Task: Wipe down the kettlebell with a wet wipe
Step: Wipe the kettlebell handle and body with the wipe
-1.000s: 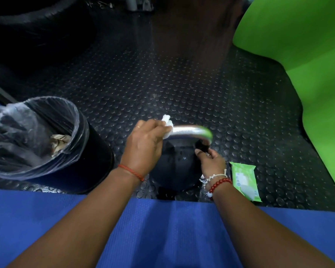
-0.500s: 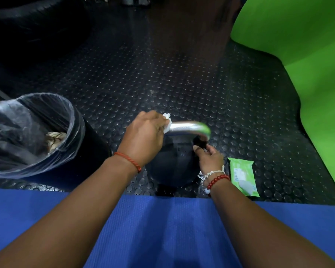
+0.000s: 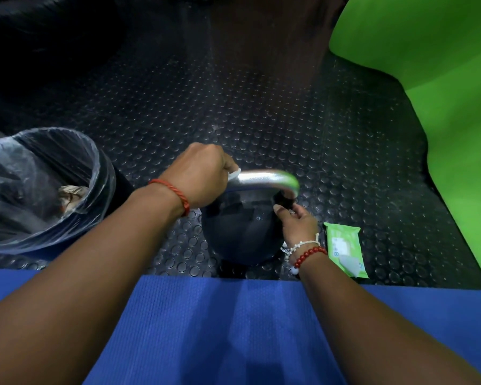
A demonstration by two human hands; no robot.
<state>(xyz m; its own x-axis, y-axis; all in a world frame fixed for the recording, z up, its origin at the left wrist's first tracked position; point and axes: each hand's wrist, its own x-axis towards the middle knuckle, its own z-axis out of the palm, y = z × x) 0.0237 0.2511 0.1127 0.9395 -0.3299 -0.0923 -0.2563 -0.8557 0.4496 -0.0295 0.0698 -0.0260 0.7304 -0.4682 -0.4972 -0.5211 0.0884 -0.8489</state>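
Note:
A black kettlebell (image 3: 239,232) with a shiny silver handle (image 3: 264,179) stands on the studded black floor just beyond a blue mat. My left hand (image 3: 200,176) is closed around the left end of the handle, with a white wet wipe (image 3: 233,173) pressed under its fingers; only a small corner of the wipe shows. My right hand (image 3: 299,225) rests against the right side of the kettlebell's body, below the handle's right end, fingers curled on it.
A green pack of wet wipes (image 3: 345,248) lies on the floor right of the kettlebell. A black bin with a clear liner (image 3: 95,173) stands at the left. A blue mat (image 3: 233,329) lies in front; a green wall (image 3: 428,79) rises at the right.
My left hand with the wipe has slid left along the handle toward its left end, so less of the wipe shows. My right hand has stayed on the kettlebell's side.

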